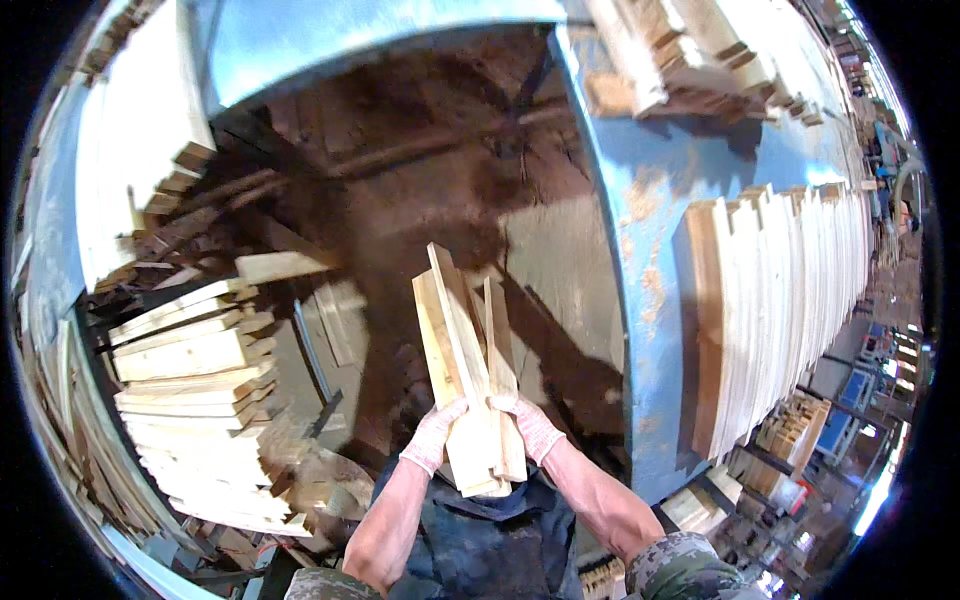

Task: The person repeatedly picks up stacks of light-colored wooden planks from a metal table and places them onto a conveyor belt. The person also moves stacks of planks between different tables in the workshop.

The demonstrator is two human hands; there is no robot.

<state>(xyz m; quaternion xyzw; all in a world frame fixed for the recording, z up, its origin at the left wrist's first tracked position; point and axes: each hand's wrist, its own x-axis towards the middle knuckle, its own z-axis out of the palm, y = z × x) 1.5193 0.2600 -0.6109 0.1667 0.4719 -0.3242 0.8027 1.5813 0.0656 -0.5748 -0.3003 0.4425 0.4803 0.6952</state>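
Observation:
Close to my body, both gloved hands grip a small bundle of pale wooden boards (pixel 462 345). My left hand (pixel 436 432) is closed on the bundle's left side, its thumb over the top. From the right, my right hand (pixel 530 428) clasps the same bundle, thumb also on top. The boards point away from me, and their far ends fan apart at uneven lengths. Their near ends come close to my dark apron (pixel 480 550). The fingers under the boards are hidden.
A stack of boards (pixel 190 370) lies at the left. On the blue metal table (pixel 655 400) at the right, a long row of boards (pixel 775 310) stands side by side. More boards (pixel 690 50) rest at the far right, others (pixel 150 130) at the far left.

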